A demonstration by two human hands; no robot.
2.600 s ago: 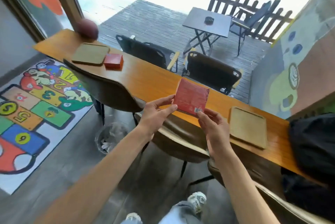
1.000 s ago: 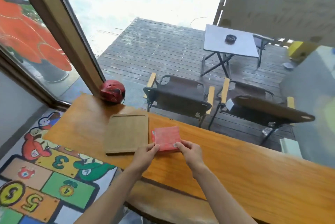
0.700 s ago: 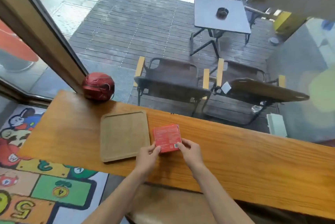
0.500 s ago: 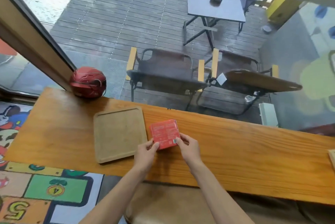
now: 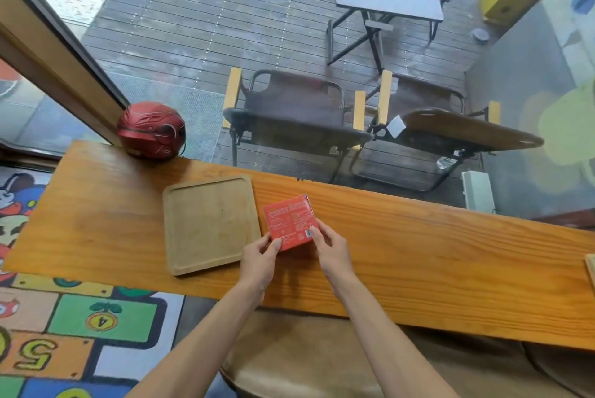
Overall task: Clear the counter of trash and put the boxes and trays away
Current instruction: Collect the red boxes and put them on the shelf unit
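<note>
A red box [image 5: 288, 220] sits on the wooden counter [image 5: 418, 252], just right of a bare wooden tray [image 5: 209, 224]. A second red box may lie beneath it; the stack's lower part is hidden by my fingers. My left hand [image 5: 260, 257] pinches the box's near left corner. My right hand [image 5: 331, 248] pinches its near right corner. Both hands hold the box from the front side.
A red helmet [image 5: 151, 130] rests at the counter's far left by the window frame. The edge of another tray [image 5: 590, 269] shows at the far right. A brown stool seat [image 5: 289, 352] stands below the counter in front of me. A colourful number mat [image 5: 64, 317] covers the floor at left.
I carried a flat red box from the right part of the counter to the left end and brought it down onto the red box beside the tray. Both hands stay on it.
</note>
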